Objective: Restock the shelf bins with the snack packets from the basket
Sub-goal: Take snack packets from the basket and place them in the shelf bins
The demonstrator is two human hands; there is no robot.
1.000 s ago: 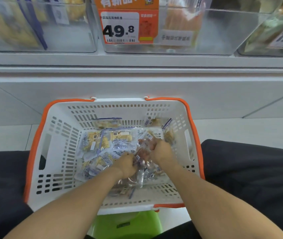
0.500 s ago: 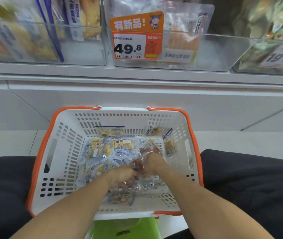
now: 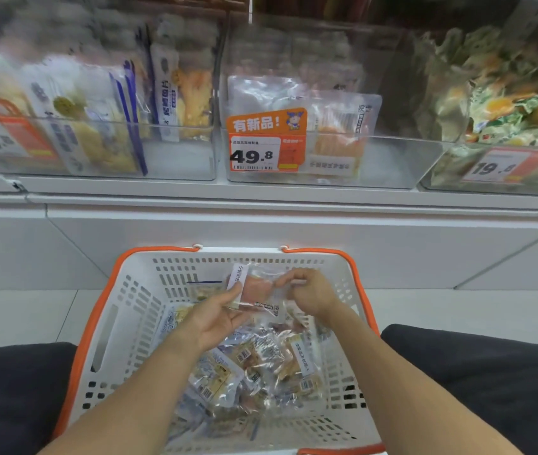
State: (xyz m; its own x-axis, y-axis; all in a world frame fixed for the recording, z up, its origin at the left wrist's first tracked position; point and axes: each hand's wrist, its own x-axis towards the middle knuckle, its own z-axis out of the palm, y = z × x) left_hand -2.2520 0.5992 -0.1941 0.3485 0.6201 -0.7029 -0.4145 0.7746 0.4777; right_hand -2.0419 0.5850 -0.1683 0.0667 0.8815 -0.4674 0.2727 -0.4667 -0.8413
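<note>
A white basket with an orange rim point(image 3: 130, 323) sits between my knees, holding several clear snack packets point(image 3: 254, 366). Both hands hold one clear packet with pinkish contents point(image 3: 256, 289) above the basket's far half. My left hand point(image 3: 218, 316) pinches its left edge with fingers under it. My right hand point(image 3: 310, 292) pinches its right edge. Straight ahead on the shelf stands a clear bin point(image 3: 392, 162) with an orange 49.8 price tag point(image 3: 266, 142) and a few similar packets inside.
A clear bin with blue and yellow packets point(image 3: 182, 159) stands to the left. At right, another bin point(image 3: 497, 126) holds green and orange packets and carries a 19.8 tag. The white shelf ledge point(image 3: 261, 201) runs between bins and basket. My dark-clad legs flank the basket.
Both hands rose out of the packet pile, lifting one pinkish packet above the basket. The view tilted up, showing more of the shelf bins.
</note>
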